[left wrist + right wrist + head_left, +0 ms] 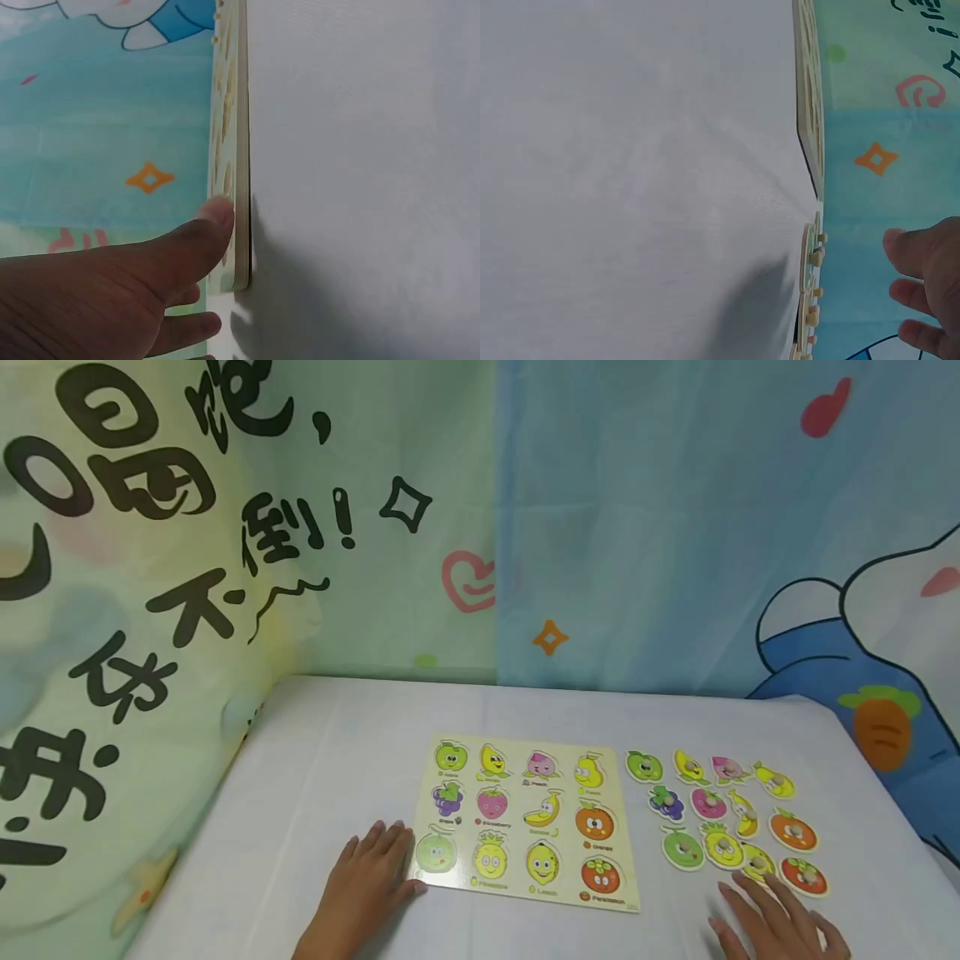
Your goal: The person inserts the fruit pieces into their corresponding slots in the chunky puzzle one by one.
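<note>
A cream fruit puzzle board (568, 868) lies flat on the table, printed with rows of smiling fruit. My left hand (367, 885) rests at its near left corner, thumb touching the board's edge; in the left wrist view the thumb (216, 214) lies against the board's side. My right hand (780, 920) hovers with fingers spread and nothing in them, just above the lemon piece (759, 860). Around it are the pineapple piece (722, 846), the persimmon piece (804, 877) and the melon piece (682, 849). The right wrist view shows knobs on the pieces (807, 259).
Right of the board lie more loose fruit pieces, among them an apple (644, 767), grapes (667, 803), a banana (743, 814) and an orange (793, 832). A white cloth (337, 743) covers the table. Printed curtains (637, 527) hang behind and at the left.
</note>
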`<action>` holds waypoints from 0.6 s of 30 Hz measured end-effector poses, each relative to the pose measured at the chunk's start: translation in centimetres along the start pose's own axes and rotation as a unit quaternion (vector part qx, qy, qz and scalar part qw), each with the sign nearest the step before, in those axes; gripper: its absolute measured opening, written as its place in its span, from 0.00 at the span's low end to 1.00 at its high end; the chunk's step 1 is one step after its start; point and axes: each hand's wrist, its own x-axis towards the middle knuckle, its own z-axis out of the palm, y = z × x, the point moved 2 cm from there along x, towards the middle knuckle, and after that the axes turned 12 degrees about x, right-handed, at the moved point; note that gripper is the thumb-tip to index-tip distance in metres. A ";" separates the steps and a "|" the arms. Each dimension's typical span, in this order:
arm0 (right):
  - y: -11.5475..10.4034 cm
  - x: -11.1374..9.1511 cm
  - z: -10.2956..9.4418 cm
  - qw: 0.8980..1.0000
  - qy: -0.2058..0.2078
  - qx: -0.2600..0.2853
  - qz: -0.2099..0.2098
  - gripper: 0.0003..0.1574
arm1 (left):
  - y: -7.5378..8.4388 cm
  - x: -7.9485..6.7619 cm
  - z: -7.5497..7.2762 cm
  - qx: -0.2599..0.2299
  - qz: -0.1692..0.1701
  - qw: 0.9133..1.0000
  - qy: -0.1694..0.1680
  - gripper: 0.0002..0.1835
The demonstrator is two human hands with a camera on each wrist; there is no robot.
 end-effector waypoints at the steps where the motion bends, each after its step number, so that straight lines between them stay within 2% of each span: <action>1: -0.1 0.1 -0.3 1.000 0.009 0.009 -0.008 0.32 | 0.1 0.2 0.1 -0.004 0.004 1.000 0.000 0.38; 4: -0.8 0.2 -0.9 0.997 0.051 0.046 -0.028 0.26 | 0.3 0.7 0.2 -0.012 0.014 1.000 -0.004 0.38; 7: -1.3 0.6 -1.2 0.991 0.095 0.094 -0.015 0.25 | 0.3 1.2 0.3 -0.018 0.023 1.000 -0.005 0.38; 12: -1.5 2.1 -1.5 0.975 0.124 0.176 0.049 0.22 | 0.2 1.7 0.1 -0.041 0.033 0.999 -0.010 0.39; 18: -1.0 5.0 -1.4 0.943 0.143 0.267 0.135 0.20 | -0.2 1.9 -0.1 -0.069 0.031 0.996 -0.038 0.41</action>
